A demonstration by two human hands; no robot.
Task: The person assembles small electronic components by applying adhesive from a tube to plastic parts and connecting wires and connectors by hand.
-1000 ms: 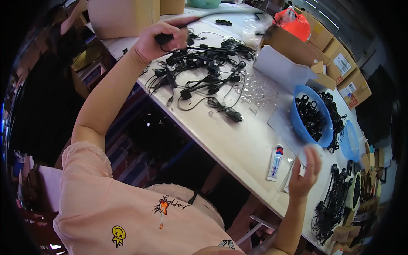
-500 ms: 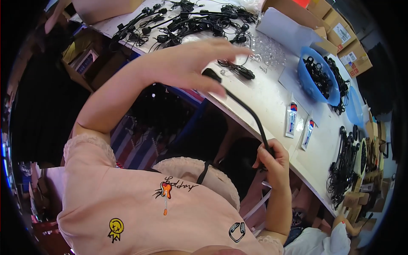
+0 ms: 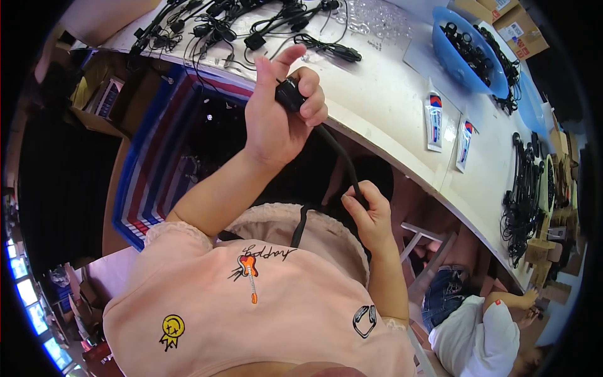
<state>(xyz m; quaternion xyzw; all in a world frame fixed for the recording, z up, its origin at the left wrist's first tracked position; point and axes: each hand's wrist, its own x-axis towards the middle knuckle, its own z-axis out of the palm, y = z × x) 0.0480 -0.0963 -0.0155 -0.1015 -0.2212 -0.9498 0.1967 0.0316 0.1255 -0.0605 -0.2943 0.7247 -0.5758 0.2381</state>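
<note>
Seen from the head camera, the left hand is raised in front of the white table, its fingers curled round a small black plug-like block while the thumb sticks up free. From that block a black cable runs down and to the right to the right hand, which sits lower, close to the person's chest, and pinches the cable between thumb and curled fingers. The cable hangs in the air between the two hands, off the table and just below its near edge. On the table behind the left hand lies a tangle of black cables. Further right stand a blue bowl full of black parts and two flat white tubes. At the lower right another person in a white top crouches under the table's end.
</note>
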